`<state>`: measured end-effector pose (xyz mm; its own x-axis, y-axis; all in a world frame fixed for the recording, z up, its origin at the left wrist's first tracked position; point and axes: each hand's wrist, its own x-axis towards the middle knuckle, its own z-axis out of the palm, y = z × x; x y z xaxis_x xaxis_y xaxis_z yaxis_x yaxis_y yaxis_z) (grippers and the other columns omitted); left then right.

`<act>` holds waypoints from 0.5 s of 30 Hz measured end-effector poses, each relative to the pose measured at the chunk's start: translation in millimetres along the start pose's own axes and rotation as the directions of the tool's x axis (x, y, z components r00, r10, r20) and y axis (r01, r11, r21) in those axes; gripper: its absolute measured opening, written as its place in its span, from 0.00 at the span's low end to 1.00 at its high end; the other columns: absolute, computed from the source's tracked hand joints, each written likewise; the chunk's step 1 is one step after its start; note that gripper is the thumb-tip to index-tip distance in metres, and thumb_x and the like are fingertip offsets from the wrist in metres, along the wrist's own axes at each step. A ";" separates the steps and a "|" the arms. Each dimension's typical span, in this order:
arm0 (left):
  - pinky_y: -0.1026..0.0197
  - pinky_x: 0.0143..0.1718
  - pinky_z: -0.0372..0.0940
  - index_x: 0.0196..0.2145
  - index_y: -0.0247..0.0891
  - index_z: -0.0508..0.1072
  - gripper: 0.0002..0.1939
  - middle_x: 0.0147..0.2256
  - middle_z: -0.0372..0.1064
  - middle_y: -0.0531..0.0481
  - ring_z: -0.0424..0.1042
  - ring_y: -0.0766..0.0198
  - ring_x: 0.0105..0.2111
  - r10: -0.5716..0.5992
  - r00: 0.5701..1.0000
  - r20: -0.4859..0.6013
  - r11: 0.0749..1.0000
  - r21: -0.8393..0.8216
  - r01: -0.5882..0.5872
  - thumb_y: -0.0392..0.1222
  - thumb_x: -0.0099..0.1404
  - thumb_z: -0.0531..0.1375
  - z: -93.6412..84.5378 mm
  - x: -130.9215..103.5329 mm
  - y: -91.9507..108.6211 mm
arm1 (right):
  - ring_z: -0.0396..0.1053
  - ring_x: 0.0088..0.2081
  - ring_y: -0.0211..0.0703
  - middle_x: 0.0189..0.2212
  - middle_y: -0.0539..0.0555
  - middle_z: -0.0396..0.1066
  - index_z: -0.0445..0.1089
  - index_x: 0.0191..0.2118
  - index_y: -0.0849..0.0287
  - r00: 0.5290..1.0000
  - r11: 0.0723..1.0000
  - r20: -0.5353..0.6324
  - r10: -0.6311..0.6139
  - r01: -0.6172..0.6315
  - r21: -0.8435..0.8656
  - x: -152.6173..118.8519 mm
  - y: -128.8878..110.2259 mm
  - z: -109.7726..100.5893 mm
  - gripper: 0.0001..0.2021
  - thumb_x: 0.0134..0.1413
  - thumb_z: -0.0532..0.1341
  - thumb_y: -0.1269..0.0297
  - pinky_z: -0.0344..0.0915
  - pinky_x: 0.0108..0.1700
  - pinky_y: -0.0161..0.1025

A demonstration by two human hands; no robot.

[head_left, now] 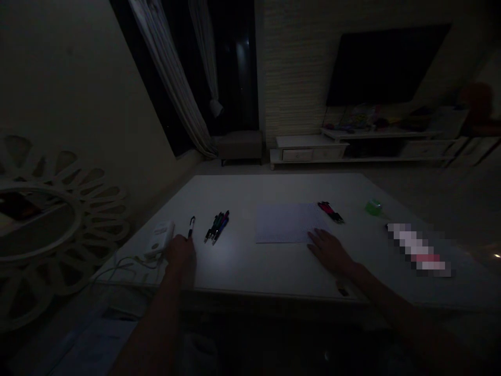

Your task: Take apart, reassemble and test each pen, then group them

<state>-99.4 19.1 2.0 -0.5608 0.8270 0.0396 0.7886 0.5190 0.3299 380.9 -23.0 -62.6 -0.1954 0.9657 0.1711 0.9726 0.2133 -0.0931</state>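
Note:
My left hand (180, 251) is closed on the lower end of a black and white pen (191, 226), which points away from me at the table's left side. To its right lies a small bunch of pens (216, 227) with green, blue and dark barrels. A sheet of paper (282, 223) covered with fine marks lies flat near the middle. My right hand (329, 251) rests with fingers spread on the paper's lower right corner and the table. Pink and black pens (331, 212) lie at the paper's upper right edge.
On the white table (242, 271) a white power strip (160, 237) with cables stands at the left. A green item (373, 207) and a blurred-out object (420, 250) lie at the right. A round mirror frame (74, 214) is beside the table's left edge. The room is dim.

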 end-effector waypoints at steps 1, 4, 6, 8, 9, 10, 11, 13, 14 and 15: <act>0.53 0.34 0.61 0.30 0.31 0.69 0.14 0.35 0.70 0.33 0.70 0.45 0.40 0.001 1.000 -0.004 1.000 -0.013 -0.001 0.47 0.59 0.54 -0.5 0.0 -0.7 | 0.50 0.60 0.55 0.60 0.61 0.52 0.56 0.59 0.56 1.000 1.000 -0.003 0.011 -0.011 0.002 3.1 -0.3 1.7 0.26 0.59 0.44 0.51 0.49 0.57 0.51; 0.53 0.34 0.61 0.28 0.30 0.69 0.13 0.34 0.70 0.31 0.70 0.45 0.39 -0.007 1.000 -0.025 0.996 -0.086 0.005 0.45 0.59 0.53 -6.3 -1.0 -1.0 | 0.50 0.60 0.56 0.60 0.61 0.52 0.56 0.59 0.57 0.999 0.999 -0.033 0.022 -0.021 0.034 11.3 0.3 4.9 0.26 0.59 0.45 0.51 0.49 0.57 0.53; 0.55 0.33 0.60 0.27 0.29 0.69 0.14 0.33 0.70 0.30 0.69 0.46 0.39 -0.011 0.999 -0.043 0.986 -0.164 0.004 0.44 0.59 0.52 -14.1 -2.0 2.9 | 0.50 0.60 0.56 0.59 0.62 0.54 0.58 0.58 0.59 0.996 0.997 -0.088 0.023 -0.016 0.073 14.5 -1.4 4.2 0.26 0.58 0.47 0.52 0.48 0.57 0.53; 0.57 0.31 0.60 0.29 0.29 0.70 0.14 0.34 0.70 0.32 0.69 0.49 0.38 0.006 0.998 -0.060 0.964 -0.264 -0.021 0.44 0.60 0.51 -22.5 -5.8 13.3 | 0.51 0.59 0.55 0.58 0.63 0.56 0.61 0.56 0.60 0.985 0.990 -0.170 0.020 0.004 0.139 15.8 -7.9 -0.2 0.24 0.57 0.49 0.55 0.49 0.57 0.53; 0.59 0.30 0.60 0.30 0.29 0.70 0.15 0.34 0.70 0.33 0.69 0.51 0.38 0.024 0.998 -0.065 0.946 -0.320 -0.044 0.45 0.61 0.51 -25.4 -10.3 21.6 | 0.52 0.59 0.55 0.57 0.62 0.58 0.63 0.54 0.60 0.978 0.982 -0.207 0.015 0.024 0.188 16.0 -13.7 -3.9 0.22 0.57 0.50 0.56 0.50 0.57 0.53; 0.61 0.29 0.60 0.32 0.30 0.70 0.17 0.34 0.70 0.36 0.70 0.55 0.36 0.048 0.997 -0.065 0.923 -0.380 -0.069 0.47 0.61 0.51 -26.7 -17.4 32.2 | 0.54 0.57 0.54 0.55 0.62 0.60 0.65 0.51 0.60 0.972 0.966 -0.235 0.005 0.056 0.251 15.7 -21.4 -8.6 0.20 0.56 0.50 0.57 0.51 0.56 0.52; 0.63 0.27 0.60 0.34 0.30 0.70 0.19 0.33 0.70 0.39 0.70 0.58 0.33 0.078 0.996 -0.053 0.892 -0.443 -0.093 0.50 0.62 0.50 -26.1 -27.6 44.9 | 0.57 0.55 0.53 0.53 0.61 0.63 0.68 0.48 0.59 0.967 0.940 -0.253 -0.002 0.088 0.328 14.9 -30.9 -14.1 0.18 0.56 0.51 0.58 0.53 0.55 0.52; 0.65 0.26 0.61 0.35 0.32 0.71 0.24 0.30 0.70 0.45 0.69 0.65 0.27 0.157 0.988 -0.004 0.824 -0.551 -0.133 0.57 0.61 0.50 -18.3 -57.8 74.6 | 0.62 0.51 0.51 0.47 0.61 0.68 0.71 0.42 0.58 0.970 0.842 -0.244 -0.014 0.143 0.520 12.0 -53.9 -26.4 0.16 0.56 0.51 0.56 0.56 0.53 0.50; 0.66 0.26 0.61 0.36 0.32 0.71 0.25 0.30 0.69 0.46 0.68 0.68 0.25 0.214 0.976 0.038 0.773 -0.617 -0.146 0.59 0.60 0.50 -11.5 -77.1 90.4 | 0.64 0.48 0.50 0.43 0.60 0.70 0.71 0.40 0.58 0.976 0.766 -0.217 0.003 0.137 0.628 9.9 -66.3 -32.6 0.17 0.56 0.51 0.54 0.57 0.52 0.49; 0.65 0.27 0.62 0.38 0.32 0.70 0.25 0.32 0.69 0.45 0.67 0.69 0.26 0.320 0.940 0.122 0.646 -0.753 -0.122 0.59 0.60 0.51 -3.6 -98.1 105.7 | 0.66 0.45 0.49 0.41 0.59 0.71 0.71 0.40 0.57 0.987 0.667 -0.157 0.032 0.096 0.739 7.6 -78.3 -38.5 0.18 0.57 0.50 0.51 0.59 0.51 0.48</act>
<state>38.0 -7.9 36.4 -0.2440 0.9694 0.0280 0.3884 0.0713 0.9187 308.2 -38.0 -16.2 -0.1423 0.9367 0.3199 0.5369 0.3445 -0.7701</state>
